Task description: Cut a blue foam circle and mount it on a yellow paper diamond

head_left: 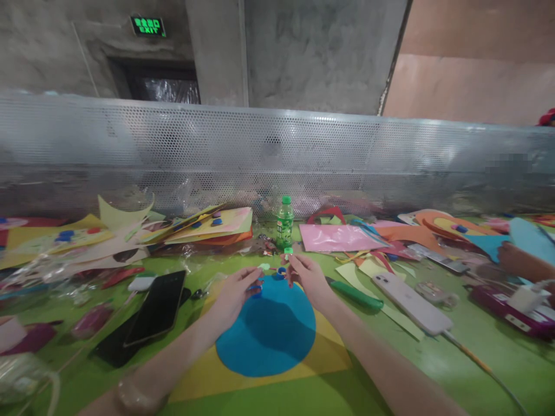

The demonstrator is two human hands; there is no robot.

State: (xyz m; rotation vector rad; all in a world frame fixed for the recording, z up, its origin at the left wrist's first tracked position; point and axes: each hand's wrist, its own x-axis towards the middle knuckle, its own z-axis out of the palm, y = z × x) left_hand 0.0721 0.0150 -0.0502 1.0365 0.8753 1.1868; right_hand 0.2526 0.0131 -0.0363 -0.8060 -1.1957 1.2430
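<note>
A blue paper circle [266, 341] lies on a yellow sheet [195, 384] before me, with the shadows of my hands across it. Above its upper left edge my left hand [238, 294] is closed in a pinch; a small pale green piece [264, 267] shows at its fingertips, and whether it is held is unclear. A small blue piece [256, 292] is just below those fingers. My right hand [307, 280] pinches a small green-and-white piece [288, 252] above the circle's upper right edge. Between the hands is another small blue piece [281, 271].
A green-capped bottle [285, 222] stands behind my hands. Dark phones [156, 309] lie left; a green pen-like case [358, 296], a pale phone [411, 303] and a purple power bank-like device [511, 309] lie right. Another person's hand [522, 263] is far right. A perforated metal barrier [217, 144] borders the table.
</note>
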